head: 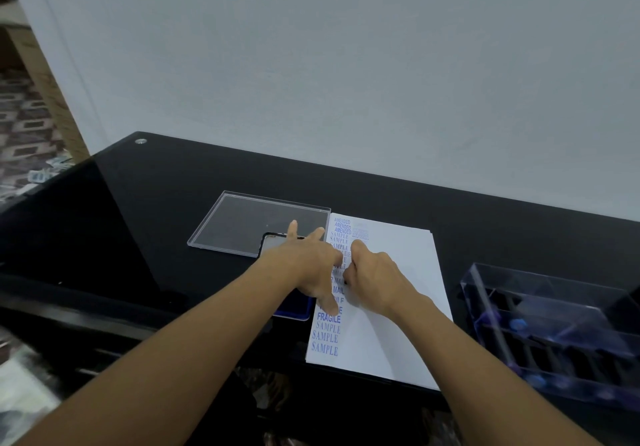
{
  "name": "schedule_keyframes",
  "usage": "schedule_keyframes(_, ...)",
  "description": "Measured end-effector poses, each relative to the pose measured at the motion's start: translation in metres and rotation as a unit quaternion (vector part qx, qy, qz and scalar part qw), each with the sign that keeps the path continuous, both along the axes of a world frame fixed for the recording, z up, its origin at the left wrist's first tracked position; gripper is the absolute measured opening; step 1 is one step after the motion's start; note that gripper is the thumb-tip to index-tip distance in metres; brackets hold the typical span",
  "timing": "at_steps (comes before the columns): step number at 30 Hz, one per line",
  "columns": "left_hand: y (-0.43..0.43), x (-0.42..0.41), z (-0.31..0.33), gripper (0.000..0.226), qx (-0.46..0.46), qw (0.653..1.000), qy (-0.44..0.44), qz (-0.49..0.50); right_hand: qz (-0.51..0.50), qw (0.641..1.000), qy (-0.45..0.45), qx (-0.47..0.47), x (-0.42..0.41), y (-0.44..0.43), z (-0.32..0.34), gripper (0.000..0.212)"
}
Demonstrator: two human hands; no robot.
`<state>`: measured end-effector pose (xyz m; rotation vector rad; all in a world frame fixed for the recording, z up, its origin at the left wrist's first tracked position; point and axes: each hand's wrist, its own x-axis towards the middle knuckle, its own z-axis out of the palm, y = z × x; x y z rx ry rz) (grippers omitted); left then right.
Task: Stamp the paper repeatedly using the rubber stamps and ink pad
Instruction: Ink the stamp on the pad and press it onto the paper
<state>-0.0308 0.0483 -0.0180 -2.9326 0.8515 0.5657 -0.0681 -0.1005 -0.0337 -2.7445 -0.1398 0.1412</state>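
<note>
A white paper [398, 307] lies on the black table [180, 196], with a column of blue prints such as AMENDED, SAMPLE and FRAGILE down its left edge. My left hand [308, 265] lies spread with straight fingers, thumb on the paper's left edge. Beneath its wrist is the blue ink pad [294, 309], mostly covered. My right hand [375, 281] is curled and held down on the paper beside the prints. It grips a small rubber stamp [346, 281], almost entirely hidden by the fingers.
The ink pad's clear lid [239, 224] lies flat at the back left of the paper, and a dark phone [273, 243] rests by its near corner. A clear stamp rack [554, 328] with several blue-tipped stamps stands at the right. A grey wall rises behind.
</note>
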Motion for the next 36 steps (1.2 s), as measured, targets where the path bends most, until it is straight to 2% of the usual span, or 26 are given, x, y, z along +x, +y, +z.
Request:
schedule_keyframes(27, -0.003, 0.000, 0.003, 0.083, 0.006, 1.000, 0.004, 0.001, -0.028, 0.999, -0.025, 0.005, -0.008, 0.003, -0.010, 0.022)
schedule_keyframes(36, -0.002, 0.001, 0.000, 0.081, -0.001, 1.000, -0.002, -0.004, -0.020, 1.000, -0.006, 0.010, -0.002, 0.002, -0.003, 0.023)
